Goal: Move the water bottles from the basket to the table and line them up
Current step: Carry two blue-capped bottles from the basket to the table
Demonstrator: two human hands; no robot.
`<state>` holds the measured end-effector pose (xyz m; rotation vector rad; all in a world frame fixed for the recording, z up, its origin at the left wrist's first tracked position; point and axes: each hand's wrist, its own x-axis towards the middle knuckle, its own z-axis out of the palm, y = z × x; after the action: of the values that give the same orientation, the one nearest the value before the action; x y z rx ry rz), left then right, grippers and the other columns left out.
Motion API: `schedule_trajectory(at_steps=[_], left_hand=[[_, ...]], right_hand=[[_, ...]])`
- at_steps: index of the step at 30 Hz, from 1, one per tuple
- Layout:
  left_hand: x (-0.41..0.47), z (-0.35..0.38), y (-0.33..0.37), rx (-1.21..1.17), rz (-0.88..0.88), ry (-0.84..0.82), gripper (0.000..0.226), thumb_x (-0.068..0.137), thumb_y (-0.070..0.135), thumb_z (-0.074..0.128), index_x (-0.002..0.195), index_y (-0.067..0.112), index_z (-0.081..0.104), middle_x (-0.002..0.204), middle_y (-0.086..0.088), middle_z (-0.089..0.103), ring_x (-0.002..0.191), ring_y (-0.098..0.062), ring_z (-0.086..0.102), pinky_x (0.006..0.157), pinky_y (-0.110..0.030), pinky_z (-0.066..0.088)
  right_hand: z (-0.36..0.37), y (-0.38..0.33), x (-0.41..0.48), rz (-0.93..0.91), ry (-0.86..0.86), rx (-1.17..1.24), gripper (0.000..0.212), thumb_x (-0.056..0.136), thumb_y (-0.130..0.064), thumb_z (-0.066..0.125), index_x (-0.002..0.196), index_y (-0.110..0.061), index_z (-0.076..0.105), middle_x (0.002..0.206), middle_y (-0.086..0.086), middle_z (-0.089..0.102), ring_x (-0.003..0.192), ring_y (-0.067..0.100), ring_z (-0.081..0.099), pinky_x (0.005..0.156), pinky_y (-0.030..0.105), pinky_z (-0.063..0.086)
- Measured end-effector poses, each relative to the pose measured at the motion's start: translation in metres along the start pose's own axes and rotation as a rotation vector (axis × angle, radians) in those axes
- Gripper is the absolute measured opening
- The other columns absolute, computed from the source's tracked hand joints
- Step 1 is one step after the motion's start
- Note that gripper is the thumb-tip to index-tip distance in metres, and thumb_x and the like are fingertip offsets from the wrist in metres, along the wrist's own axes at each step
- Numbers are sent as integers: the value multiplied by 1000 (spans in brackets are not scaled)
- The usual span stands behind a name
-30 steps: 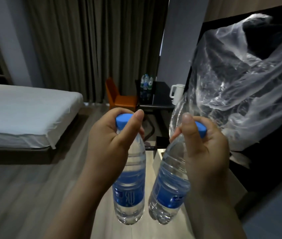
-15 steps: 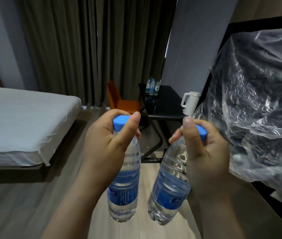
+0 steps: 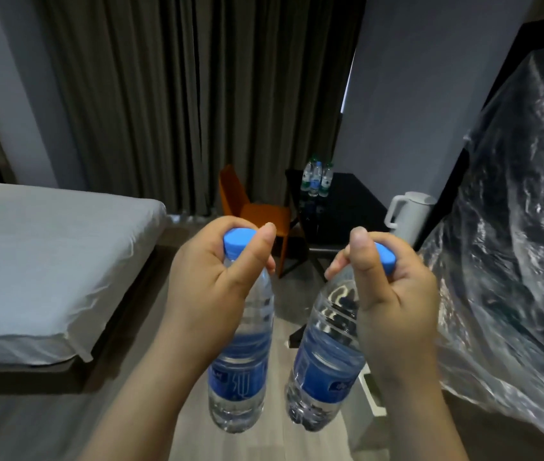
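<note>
Two grips are clenched, each on a bottle. The left grip wraps the neck of the left bottle just under its blue cap, thumb laid up the side. The right grip holds the right bottle the same way. Neither hold has altered over the last second.

Both bottles hang in the air above the floor, side by side and apart. The right one is tilted, with its base swung toward the left one.

What has changed is the room around them. The dark worktop ahead has drawn nearer, along with the three bottles clustered on it and the kettle at its right edge. The plastic sheet has slid off to the right.

I judge this the carrying leg. The basket is out of view and the worktop is still well apart, so setting down and lining up are not yet done.
</note>
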<state>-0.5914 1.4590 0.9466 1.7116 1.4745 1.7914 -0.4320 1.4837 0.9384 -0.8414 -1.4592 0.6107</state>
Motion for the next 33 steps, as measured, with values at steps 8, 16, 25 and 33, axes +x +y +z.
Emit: schedule_trajectory(at_steps=[8, 16, 25, 33], left_hand=[[98, 41, -56, 25, -9, -9, 32, 89, 42, 49, 71, 19, 62, 73, 12, 65, 72, -1, 61, 67, -3, 43], [193, 57, -134, -36, -14, -30, 30, 88, 44, 51, 72, 22, 61, 72, 10, 66, 72, -2, 63, 64, -5, 45], [324, 44, -220, -95, 15, -91, 30, 87, 44, 51, 71, 22, 62, 73, 13, 66, 73, -1, 62, 66, -5, 44], [404, 52, -296, -105, -21, -121, 31, 87, 43, 51, 69, 21, 62, 71, 12, 65, 73, -2, 62, 65, -4, 42]], right_hand=[[32, 62, 104, -23, -15, -25, 38, 91, -49, 48, 75, -17, 62, 59, -10, 58, 46, 2, 49, 47, 5, 34], [93, 123, 183, -17, 13, -77, 36, 91, -48, 49, 74, -20, 62, 69, -4, 64, 49, 2, 52, 47, 6, 38], [189, 174, 283, -10, 59, -134, 38, 90, -54, 47, 73, -24, 61, 63, -7, 60, 49, 3, 52, 49, 8, 38], [247, 230, 346, 56, 86, -169, 38, 89, -55, 45, 75, -23, 61, 71, -4, 64, 57, 5, 58, 53, 10, 46]])
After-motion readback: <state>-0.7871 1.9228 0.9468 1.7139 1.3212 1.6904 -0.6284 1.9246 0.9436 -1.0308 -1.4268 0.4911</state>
